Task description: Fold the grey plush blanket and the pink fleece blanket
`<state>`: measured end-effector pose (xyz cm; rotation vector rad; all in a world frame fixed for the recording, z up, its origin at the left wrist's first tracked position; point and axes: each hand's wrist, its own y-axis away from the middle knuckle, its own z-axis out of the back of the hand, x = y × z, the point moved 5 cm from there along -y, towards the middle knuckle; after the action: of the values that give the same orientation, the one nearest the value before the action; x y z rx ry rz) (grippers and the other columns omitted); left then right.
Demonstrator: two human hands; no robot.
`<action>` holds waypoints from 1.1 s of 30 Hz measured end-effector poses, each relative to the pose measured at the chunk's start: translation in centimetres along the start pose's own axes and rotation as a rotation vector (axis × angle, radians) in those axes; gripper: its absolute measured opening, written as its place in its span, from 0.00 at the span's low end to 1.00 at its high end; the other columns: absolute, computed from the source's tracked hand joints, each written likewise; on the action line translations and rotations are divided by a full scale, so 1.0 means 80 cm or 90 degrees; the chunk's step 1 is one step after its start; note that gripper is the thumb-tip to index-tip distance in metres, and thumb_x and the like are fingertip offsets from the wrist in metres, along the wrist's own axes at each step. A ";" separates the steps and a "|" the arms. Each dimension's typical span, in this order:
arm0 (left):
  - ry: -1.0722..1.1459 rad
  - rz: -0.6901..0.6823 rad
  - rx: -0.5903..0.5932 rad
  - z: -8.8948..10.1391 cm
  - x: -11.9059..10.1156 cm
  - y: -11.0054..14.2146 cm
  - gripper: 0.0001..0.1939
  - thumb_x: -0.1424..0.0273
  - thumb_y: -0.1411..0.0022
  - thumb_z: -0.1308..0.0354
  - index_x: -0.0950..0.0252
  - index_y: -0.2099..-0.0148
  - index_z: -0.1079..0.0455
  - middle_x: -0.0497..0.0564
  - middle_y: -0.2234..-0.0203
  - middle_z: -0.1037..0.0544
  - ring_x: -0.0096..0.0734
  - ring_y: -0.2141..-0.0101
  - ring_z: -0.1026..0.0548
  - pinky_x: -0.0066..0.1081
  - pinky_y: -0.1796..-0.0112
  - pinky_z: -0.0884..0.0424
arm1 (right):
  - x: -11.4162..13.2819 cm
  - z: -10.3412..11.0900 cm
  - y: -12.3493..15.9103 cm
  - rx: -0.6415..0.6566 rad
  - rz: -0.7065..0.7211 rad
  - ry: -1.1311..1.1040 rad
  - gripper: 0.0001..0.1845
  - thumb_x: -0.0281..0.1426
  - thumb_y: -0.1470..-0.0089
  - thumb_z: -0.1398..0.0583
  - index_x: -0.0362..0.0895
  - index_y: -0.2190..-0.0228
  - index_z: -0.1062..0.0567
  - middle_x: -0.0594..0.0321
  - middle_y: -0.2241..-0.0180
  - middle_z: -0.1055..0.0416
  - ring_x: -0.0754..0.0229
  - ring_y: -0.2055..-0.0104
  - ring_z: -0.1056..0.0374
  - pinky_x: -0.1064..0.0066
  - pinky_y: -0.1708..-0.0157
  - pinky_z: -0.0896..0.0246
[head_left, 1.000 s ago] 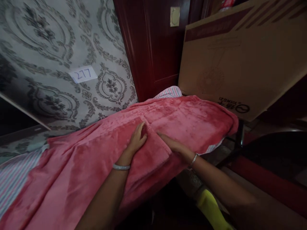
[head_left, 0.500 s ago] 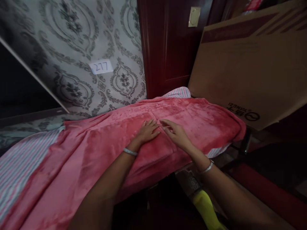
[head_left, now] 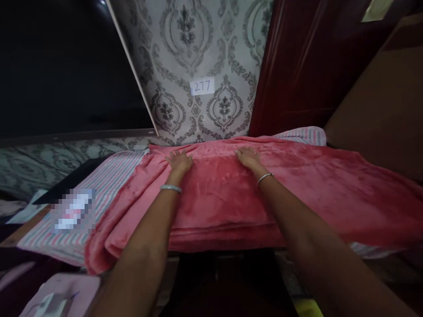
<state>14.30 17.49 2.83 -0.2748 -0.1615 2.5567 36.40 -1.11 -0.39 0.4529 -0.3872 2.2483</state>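
Observation:
A fuzzy pink-red blanket (head_left: 218, 198) lies spread over the table, with folded layers along its near edge and left side. My left hand (head_left: 180, 161) rests on its upper left part, palm down with fingers spread. On the far middle part of the blanket, my right hand (head_left: 247, 156) lies flat with its fingers stretched out. Neither hand grips the fabric. Beneath the blanket, a striped cloth (head_left: 109, 182) shows at the left end, at the back right and along the front right.
A large dark screen (head_left: 72, 66) stands at the back left. Behind the blanket is patterned wallpaper with a "277" paper label (head_left: 202, 86). A dark red door (head_left: 304, 66) and a cardboard box (head_left: 380, 101) stand right. A pink padded seat (head_left: 79, 286) is at lower left.
The view has swung left. My hands, close together over the blanket's middle before, are now farther apart and nearer its far edge. The fabric under them looks flatter.

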 end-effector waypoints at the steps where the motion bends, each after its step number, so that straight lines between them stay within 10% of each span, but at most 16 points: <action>1: -0.003 0.015 0.016 -0.012 0.006 0.005 0.28 0.58 0.29 0.55 0.64 0.35 0.31 0.65 0.35 0.32 0.64 0.33 0.42 0.67 0.37 0.47 | -0.002 -0.010 0.005 0.010 -0.005 0.032 0.27 0.39 0.30 0.55 0.44 0.40 0.28 0.49 0.34 0.37 0.42 0.31 0.47 0.39 0.35 0.52; 9: 0.011 -0.019 0.031 -0.069 0.017 0.020 0.30 0.54 0.28 0.60 0.59 0.32 0.35 0.61 0.35 0.33 0.60 0.38 0.37 0.62 0.42 0.37 | -0.025 -0.048 0.022 -0.038 0.036 0.129 0.29 0.39 0.30 0.59 0.43 0.43 0.27 0.51 0.38 0.32 0.45 0.35 0.42 0.46 0.38 0.47; 28: 0.059 -0.031 -0.020 -0.063 0.016 0.028 0.32 0.54 0.30 0.60 0.61 0.32 0.34 0.63 0.38 0.31 0.62 0.40 0.36 0.60 0.43 0.37 | -0.026 -0.035 0.031 -0.109 0.050 0.074 0.29 0.37 0.31 0.57 0.40 0.46 0.23 0.45 0.45 0.26 0.43 0.42 0.34 0.48 0.42 0.41; 33: 0.083 -0.015 0.083 -0.044 0.014 0.026 0.36 0.51 0.30 0.61 0.63 0.27 0.43 0.63 0.30 0.41 0.63 0.32 0.46 0.63 0.37 0.46 | -0.024 -0.017 0.042 -0.039 0.068 0.035 0.28 0.37 0.32 0.56 0.41 0.44 0.23 0.46 0.42 0.28 0.42 0.39 0.35 0.46 0.41 0.40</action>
<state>13.11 16.51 -1.15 -0.3847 0.0495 2.5033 34.75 -3.97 -2.92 0.3450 -0.4593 2.3392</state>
